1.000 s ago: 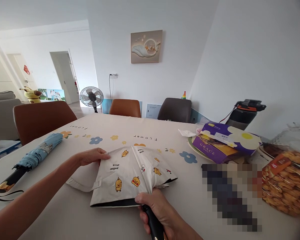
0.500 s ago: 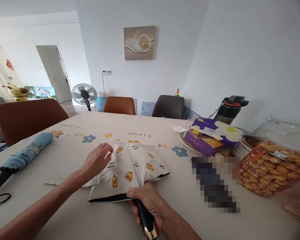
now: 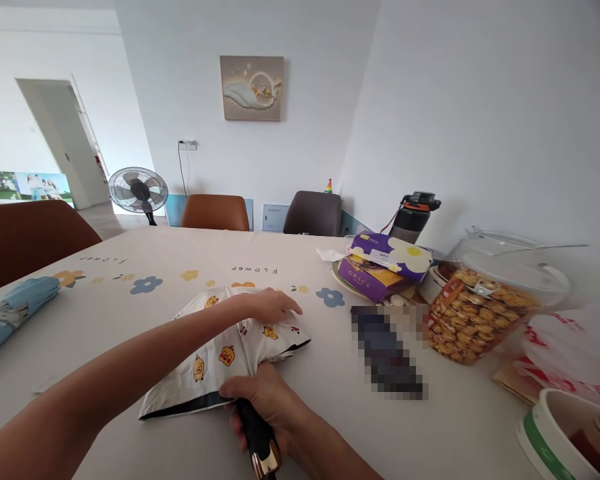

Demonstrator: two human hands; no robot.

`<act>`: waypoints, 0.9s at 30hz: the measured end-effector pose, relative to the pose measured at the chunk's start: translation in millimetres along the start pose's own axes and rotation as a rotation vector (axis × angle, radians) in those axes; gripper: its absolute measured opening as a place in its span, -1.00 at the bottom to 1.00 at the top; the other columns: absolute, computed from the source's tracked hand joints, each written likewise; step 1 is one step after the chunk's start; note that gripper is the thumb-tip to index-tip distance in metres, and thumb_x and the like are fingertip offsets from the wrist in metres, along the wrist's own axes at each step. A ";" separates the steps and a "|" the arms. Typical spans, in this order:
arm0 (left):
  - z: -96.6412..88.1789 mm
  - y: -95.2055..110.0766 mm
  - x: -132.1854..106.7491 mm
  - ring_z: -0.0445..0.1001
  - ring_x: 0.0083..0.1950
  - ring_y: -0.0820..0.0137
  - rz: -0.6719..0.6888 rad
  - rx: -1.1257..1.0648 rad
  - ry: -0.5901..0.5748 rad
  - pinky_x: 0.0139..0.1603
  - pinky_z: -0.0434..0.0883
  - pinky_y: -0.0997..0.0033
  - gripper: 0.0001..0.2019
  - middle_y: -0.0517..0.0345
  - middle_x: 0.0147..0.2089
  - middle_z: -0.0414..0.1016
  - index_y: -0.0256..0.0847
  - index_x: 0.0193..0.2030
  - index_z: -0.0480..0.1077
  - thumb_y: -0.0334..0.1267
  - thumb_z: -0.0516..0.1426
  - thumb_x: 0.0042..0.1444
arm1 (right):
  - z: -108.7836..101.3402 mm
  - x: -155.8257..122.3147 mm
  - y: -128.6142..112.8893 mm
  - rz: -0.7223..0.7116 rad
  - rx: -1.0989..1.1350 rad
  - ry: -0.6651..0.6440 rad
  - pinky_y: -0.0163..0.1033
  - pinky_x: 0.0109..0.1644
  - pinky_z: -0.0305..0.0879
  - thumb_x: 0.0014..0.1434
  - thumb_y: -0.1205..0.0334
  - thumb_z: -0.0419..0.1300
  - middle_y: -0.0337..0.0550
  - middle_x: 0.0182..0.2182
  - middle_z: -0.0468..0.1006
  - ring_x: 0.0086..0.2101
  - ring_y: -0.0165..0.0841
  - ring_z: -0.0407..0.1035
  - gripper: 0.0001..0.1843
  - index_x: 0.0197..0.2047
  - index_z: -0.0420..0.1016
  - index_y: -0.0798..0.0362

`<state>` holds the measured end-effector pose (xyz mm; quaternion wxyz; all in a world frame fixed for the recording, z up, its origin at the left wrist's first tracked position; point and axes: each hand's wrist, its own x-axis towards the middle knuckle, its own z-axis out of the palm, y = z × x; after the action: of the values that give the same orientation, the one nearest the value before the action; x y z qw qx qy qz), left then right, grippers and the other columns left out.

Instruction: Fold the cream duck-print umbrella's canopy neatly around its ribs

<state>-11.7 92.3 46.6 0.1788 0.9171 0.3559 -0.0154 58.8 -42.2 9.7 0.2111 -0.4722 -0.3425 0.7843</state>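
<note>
A white folding umbrella (image 3: 210, 373) printed with yellow ducks lies on the table, its canopy loosely collapsed with a dark lining at the edge. My right hand (image 3: 265, 400) is wrapped around the umbrella's black and gold handle, close under the canopy. Reaching across the canopy, my left hand (image 3: 273, 305) has its fingers stretched out over the far right part of the fabric. Whether those fingertips touch the cloth I cannot tell. My left forearm hides some of the canopy.
A folded blue umbrella (image 3: 17, 310) lies at the left on the tablecloth (image 3: 180, 253). To the right are a purple box (image 3: 370, 277), a blurred dark item (image 3: 387, 353), a jar of cookies (image 3: 480, 313), a black bottle (image 3: 413, 217) and a white-green roll (image 3: 545, 427). Chairs stand behind.
My left hand has moved right, from the canopy's left side to above its right part. The right hand keeps its grip on the handle. The view has turned right.
</note>
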 end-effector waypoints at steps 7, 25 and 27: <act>3.2 8.4 27.0 0.39 -0.15 0.36 0.112 0.119 -0.110 0.19 -0.05 0.16 -0.82 0.22 -0.29 0.53 -0.10 -0.35 0.47 -0.29 0.04 -0.04 | 0.1 -4.5 -4.4 0.023 -0.009 -0.005 -0.38 -0.80 0.16 -0.12 0.33 0.17 -0.35 -0.71 0.30 -0.78 -0.49 0.16 -0.75 -0.35 0.18 0.10; -18.2 -14.9 -188.4 0.33 -0.22 0.39 -0.306 -0.171 0.585 -0.22 0.30 0.46 -0.80 0.15 -0.22 0.39 -0.15 -0.18 0.29 -0.24 0.02 0.03 | 0.9 -2.8 -2.0 -0.020 0.000 -0.043 -0.38 -0.77 0.19 -0.10 0.29 0.20 -0.29 -0.67 0.31 -0.72 -0.52 0.16 -0.84 -0.48 0.28 0.17; 2.4 -18.9 -204.7 0.33 -0.23 0.39 -0.279 -0.168 0.553 -0.20 0.29 0.46 -0.84 0.14 -0.25 0.37 -0.14 -0.23 0.35 -0.23 0.04 0.03 | 1.7 -4.7 -3.4 -0.012 -0.002 -0.034 -0.39 -0.77 0.18 -0.10 0.31 0.19 -0.29 -0.66 0.30 -0.72 -0.53 0.16 -0.85 -0.50 0.26 0.16</act>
<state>-176.7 -28.1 70.2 0.1467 0.8109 0.5134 0.2394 59.5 -43.5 15.6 0.2096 -0.4570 -0.3497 0.7905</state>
